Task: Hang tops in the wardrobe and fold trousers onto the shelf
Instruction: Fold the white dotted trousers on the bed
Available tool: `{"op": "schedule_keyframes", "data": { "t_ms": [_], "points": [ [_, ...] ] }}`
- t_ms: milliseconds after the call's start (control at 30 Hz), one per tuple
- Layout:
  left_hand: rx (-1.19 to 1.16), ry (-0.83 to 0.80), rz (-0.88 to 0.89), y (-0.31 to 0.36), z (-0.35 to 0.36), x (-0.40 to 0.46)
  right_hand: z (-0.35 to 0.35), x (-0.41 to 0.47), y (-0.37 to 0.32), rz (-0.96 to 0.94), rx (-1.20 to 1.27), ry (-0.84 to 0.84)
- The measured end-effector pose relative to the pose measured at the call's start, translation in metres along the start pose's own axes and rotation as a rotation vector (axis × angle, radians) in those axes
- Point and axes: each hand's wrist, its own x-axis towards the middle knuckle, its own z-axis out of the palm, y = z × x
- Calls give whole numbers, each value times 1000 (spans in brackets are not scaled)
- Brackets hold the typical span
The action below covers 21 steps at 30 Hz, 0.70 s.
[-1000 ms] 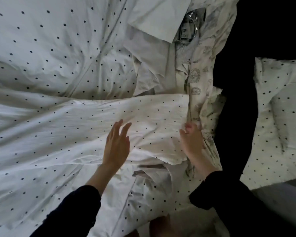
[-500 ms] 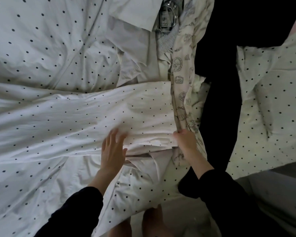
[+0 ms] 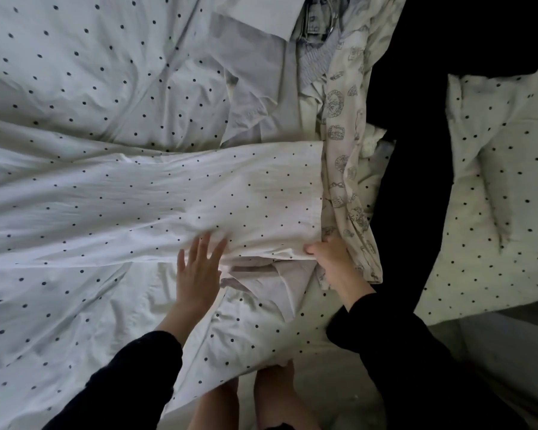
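Dotted trousers (image 3: 174, 197) lie flat on the bed (image 3: 75, 72), long axis left-right, just beyond both hands; my right hand (image 3: 330, 259) pinches their near-right corner, my left hand (image 3: 199, 271) is spread flat on the near edge.

Bed (image 3: 75, 72) under white dotted bedding; matching pillow (image 3: 503, 187) at right; pale floor (image 3: 330, 383) below; dim light.
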Motion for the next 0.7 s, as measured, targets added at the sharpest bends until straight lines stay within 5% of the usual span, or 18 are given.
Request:
{"op": "schedule_keyframes", "data": {
  "t_ms": [200,333,700],
  "points": [
    [62,-69,-75,-34,-16,13,0,-9,-6,-43,-180,-25],
    [128,-69,-32,-56,-15,6,-2,-12,-9,-87,-58,10],
    [183,-142,29,11,-23,-41,-49,-56,46,-50,-62,-8]
  ]
}}
